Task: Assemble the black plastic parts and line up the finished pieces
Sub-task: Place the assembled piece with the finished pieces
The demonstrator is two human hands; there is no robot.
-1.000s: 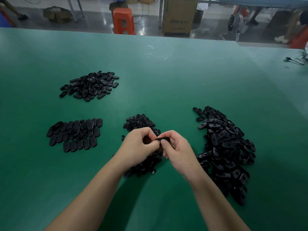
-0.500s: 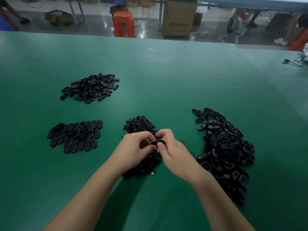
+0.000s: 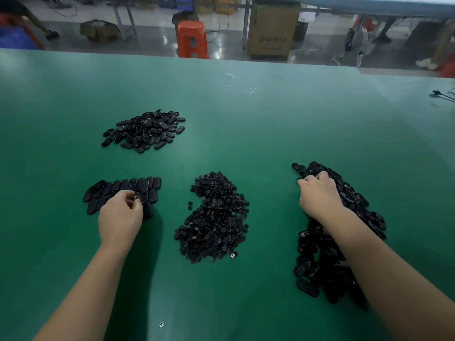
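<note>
The lined-up finished pieces (image 3: 123, 190) lie in overlapping rows on the left of the green tabletop (image 3: 270, 124). The left hand (image 3: 120, 215) sits over their near right corner, fingers curled down and seemingly pinching one black piece (image 3: 138, 198) against the rows, though the grip is partly hidden. Just right of the rows, between the two hands, is a heap of small round black parts (image 3: 214, 217). Farther right, a long pile of oval black shells (image 3: 344, 232) runs toward the near edge; the right hand (image 3: 317, 193) rests on its far end with fingers curled into the shells, and whether it holds one cannot be told. A further heap of oval pieces (image 3: 145, 130) lies beyond the rows.
</note>
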